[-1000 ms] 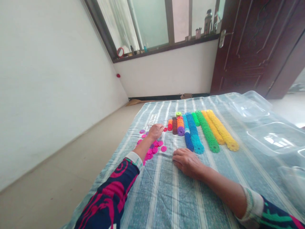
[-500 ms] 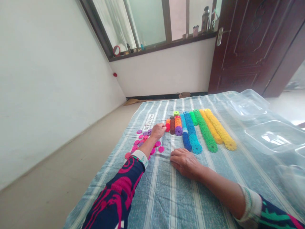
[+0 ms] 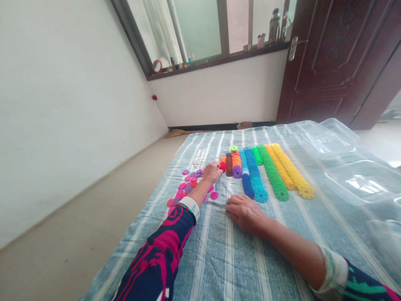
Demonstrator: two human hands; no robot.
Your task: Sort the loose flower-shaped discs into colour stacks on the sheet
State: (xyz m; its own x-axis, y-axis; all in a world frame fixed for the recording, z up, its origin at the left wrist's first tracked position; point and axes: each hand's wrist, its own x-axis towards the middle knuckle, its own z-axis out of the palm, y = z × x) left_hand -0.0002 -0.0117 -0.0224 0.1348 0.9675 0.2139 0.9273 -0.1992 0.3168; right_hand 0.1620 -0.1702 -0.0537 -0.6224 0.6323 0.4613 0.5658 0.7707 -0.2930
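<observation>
My left hand [image 3: 212, 172] is closed in a pinch at the near end of a short red and orange row of plastic snowflake discs [image 3: 222, 160]; a red disc shows at its fingertips. Beneath and beside that forearm lie scattered pink and purple discs [image 3: 188, 189], loose on the cloth. My right hand [image 3: 244, 213] rests palm down on the cloth, fingers loosely bent, nothing visible in it. Beyond it are rows of overlapping discs: brown [image 3: 229, 164], orange and purple [image 3: 237, 165], blue [image 3: 255, 175], green [image 3: 273, 173] and yellow [image 3: 293, 171].
A striped blue-grey cloth [image 3: 216, 251] covers the table. Clear plastic tubs [image 3: 360, 179] stand along its right side. A white printed label [image 3: 198, 159] reading "with love" lies beyond the loose discs. Past the table are a windowsill [image 3: 219, 62] and a dark red door [image 3: 326, 71].
The view has shifted slightly, moving everything a little to the right. My left hand has edged closer to the red end of the short row. My right hand stays resting in place.
</observation>
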